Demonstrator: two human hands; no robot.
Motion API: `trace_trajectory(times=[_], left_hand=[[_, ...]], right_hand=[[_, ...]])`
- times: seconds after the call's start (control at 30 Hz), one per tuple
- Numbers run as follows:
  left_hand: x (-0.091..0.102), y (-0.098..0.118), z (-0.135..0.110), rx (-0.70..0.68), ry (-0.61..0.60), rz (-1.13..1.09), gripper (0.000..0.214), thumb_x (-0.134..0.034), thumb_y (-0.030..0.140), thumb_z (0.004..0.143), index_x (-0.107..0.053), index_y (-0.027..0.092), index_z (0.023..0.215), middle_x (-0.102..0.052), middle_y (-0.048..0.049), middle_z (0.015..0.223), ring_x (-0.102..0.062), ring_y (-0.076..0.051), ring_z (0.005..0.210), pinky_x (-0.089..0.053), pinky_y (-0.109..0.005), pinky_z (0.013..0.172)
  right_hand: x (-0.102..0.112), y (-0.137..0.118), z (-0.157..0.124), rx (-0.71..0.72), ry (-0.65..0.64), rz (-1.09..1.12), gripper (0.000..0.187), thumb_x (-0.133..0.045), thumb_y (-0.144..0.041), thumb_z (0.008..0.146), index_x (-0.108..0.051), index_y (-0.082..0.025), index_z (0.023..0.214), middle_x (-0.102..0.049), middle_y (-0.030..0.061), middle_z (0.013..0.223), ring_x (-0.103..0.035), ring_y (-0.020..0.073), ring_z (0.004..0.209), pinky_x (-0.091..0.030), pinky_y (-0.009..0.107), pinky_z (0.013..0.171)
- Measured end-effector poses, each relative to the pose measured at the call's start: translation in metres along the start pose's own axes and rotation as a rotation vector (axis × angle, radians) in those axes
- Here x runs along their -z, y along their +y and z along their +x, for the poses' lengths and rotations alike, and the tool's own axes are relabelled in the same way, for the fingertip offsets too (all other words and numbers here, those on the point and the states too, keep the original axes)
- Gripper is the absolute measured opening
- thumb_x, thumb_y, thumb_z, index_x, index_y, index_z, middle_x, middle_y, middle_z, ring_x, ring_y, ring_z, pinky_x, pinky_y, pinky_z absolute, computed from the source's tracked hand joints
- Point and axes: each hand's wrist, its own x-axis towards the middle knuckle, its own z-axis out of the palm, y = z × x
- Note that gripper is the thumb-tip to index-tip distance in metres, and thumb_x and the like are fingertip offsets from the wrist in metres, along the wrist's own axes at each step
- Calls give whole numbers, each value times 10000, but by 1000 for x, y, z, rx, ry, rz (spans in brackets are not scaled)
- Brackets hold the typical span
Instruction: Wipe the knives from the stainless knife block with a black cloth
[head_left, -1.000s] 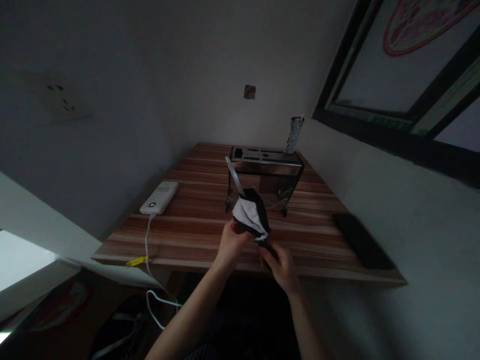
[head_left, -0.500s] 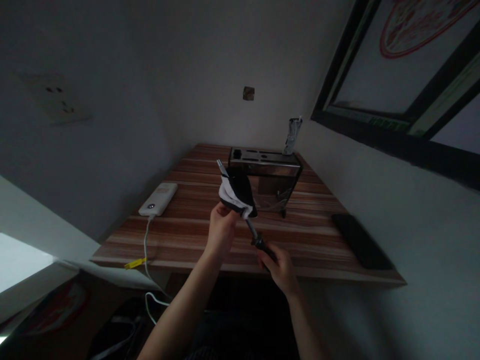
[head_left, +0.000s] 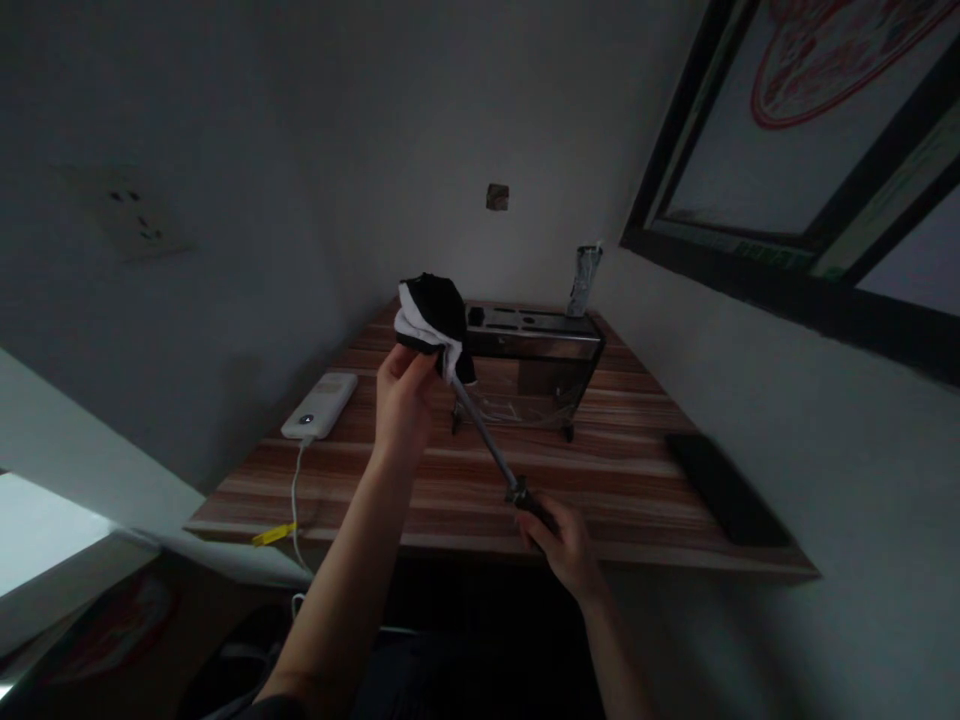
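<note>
My left hand (head_left: 403, 400) is raised above the wooden table (head_left: 420, 480) and pinches a black and white cloth (head_left: 431, 312) wrapped over the far tip of a long metal rod (head_left: 480, 435). My right hand (head_left: 566, 545) grips the rod's dark handle near the table's front edge. The rod slants up and to the left between the two hands.
A metal rack (head_left: 529, 360) with slots on top stands at the back of the table, with a silvery tube (head_left: 583, 280) behind it. A white power bank (head_left: 320, 405) with a cable lies on the left. A dark flat phone (head_left: 724, 488) lies on the right.
My left hand has slid the cloth up along the rod from near the handle to its tip, rising and moving left. More bare rod now shows.
</note>
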Motion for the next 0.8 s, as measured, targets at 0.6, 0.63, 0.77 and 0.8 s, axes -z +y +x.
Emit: trace_trajectory(times=[0.6,0.63,0.77,0.8], left_hand=[[6,4,6,-21,-130,100,153,-670,242,686,-670,169,821,-662,8,755,-598,-77,650,-439,-139,563],[7,4,5,14,-132,63,151,-692,242,664,-667,166,791,-650,19,709,-584,-65,603,-431,-133,536],[6,3,1,102,-124,-60,203,-770,269,576,-630,156,671,-578,53,556,-516,-35,474,-399,-116,450],[6,2,0,114,-124,-71,222,-781,275,561,-621,157,660,-563,58,534,-506,-33,457,-394,-115,436]], right_hand=[[-1,1,0,0,6,1,294,-510,-412,835,-630,-144,863,-489,-27,554,-463,93,504,-359,193,492],[-1,0,0,5,7,-6,291,-510,-409,836,-632,-145,856,-488,-27,554,-462,92,506,-359,193,494],[0,0,0,5,-9,-11,277,-506,-392,843,-629,-146,861,-487,-29,552,-463,90,509,-363,192,505],[0,0,0,3,-11,-6,274,-506,-390,843,-627,-145,863,-490,-28,555,-465,89,509,-364,192,505]])
